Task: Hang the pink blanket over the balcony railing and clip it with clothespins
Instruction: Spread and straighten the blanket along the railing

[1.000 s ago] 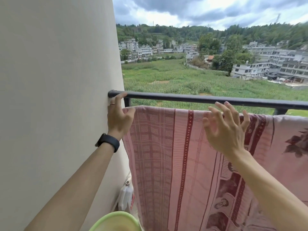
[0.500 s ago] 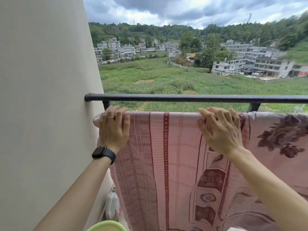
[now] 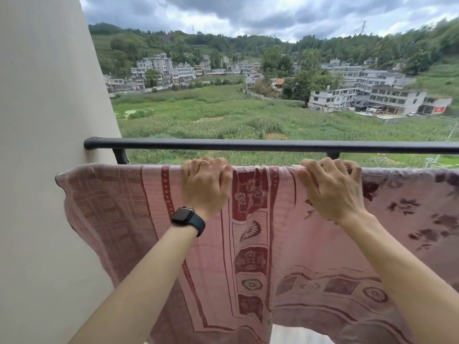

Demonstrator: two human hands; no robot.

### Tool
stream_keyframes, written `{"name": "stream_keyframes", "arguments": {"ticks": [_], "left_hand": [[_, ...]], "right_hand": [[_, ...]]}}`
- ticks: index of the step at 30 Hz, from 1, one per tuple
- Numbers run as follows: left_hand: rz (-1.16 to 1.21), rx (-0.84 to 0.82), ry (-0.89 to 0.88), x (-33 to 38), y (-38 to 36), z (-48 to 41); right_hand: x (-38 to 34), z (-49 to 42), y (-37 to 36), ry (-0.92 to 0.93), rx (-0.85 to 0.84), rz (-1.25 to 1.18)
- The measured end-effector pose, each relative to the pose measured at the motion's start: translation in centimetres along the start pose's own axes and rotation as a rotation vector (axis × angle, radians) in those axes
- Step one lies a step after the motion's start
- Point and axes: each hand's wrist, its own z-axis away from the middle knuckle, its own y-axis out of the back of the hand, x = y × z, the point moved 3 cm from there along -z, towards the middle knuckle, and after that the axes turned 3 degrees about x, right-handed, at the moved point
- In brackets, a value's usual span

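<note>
Along blanket [image 3: 305, 244], left hand [image 3: 205, 187] farther right

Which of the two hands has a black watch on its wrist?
The left hand, nearer the wall; it wears a ring too. The wrist of the right hand is bare. Both grip the pink blanket.

Bare forearms, black smartwatch [image 3: 188, 218] (square face), thin gold ring [image 3: 204, 162].
</note>
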Motion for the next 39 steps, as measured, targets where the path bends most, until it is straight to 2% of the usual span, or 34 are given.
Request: {"name": "stream_keyframes", "arguments": {"ticks": [2, 5, 9, 12, 14, 16, 19, 22, 26, 29, 32, 34, 37, 39], "left_hand": [[-0.024, 0.055, 0.031, -0.3, 0.1, 0.8], [-0.077, 0.104, 0.008, 0.7, 0.6, 2.0], [-0.093, 0.120, 0.151, 3.2, 1.8, 2.3], [-0.118, 0.150, 0.213, 5.5, 3.7, 3.0], [-0.130, 0.142, 0.139, 8.5, 4.6, 3.6], [-0.102, 0.092, 0.049, 12.2, 4.6, 3.5], [-0.078, 0.021, -0.025, 16.3, 4.1, 3.4], [-0.097, 0.080, -0.054, 15.4, 5.1, 2.6], [-0.099, 0.091, -0.075, 13.6, 5.2, 1.9], [-0.046, 0.117, 0.031, 13.8, 5.1, 1.0], [0.056, 0.095, 0.259, 14.8, 5.3, 0.3], [0.109, 0.099, 0.330, 17.0, 6.1, 0.1], [0.127, 0.122, 0.140, 22.1, 6.6, -0.8], [0.116, 0.081, 0.000, 26.3, 5.8, -1.1]], "right_hand": [[4.4, 1.4, 1.1, -0.034, 0.020, 0.005], [10.8, 4.3, 2.3, 0.063, 0.099, 0.088], [11.7, 5.3, 3.3, 0.088, 0.107, -0.036], [13.0, 5.6, 5.2, -0.006, 0.207, -0.116], [15.1, 5.8, 6.6, -0.127, 0.208, -0.087], [16.4, 6.0, 7.0, -0.202, 0.113, -0.067], [16.1, 6.3, 7.7, -0.147, 0.049, -0.045], [17.4, 5.1, 9.6, -0.083, 0.027, -0.022], [24.0, 6.0, 11.3, -0.227, -0.016, 0.075], [24.6, 6.3, 11.7, -0.185, -0.047, 0.059], [23.8, 6.5, 11.9, -0.162, -0.054, 0.038], [23.3, 6.9, 12.2, -0.135, -0.032, 0.019], [21.8, 6.3, 12.1, -0.065, 0.009, -0.046], [21.8, 5.4, 11.5, -0.082, 0.039, -0.055]]}}
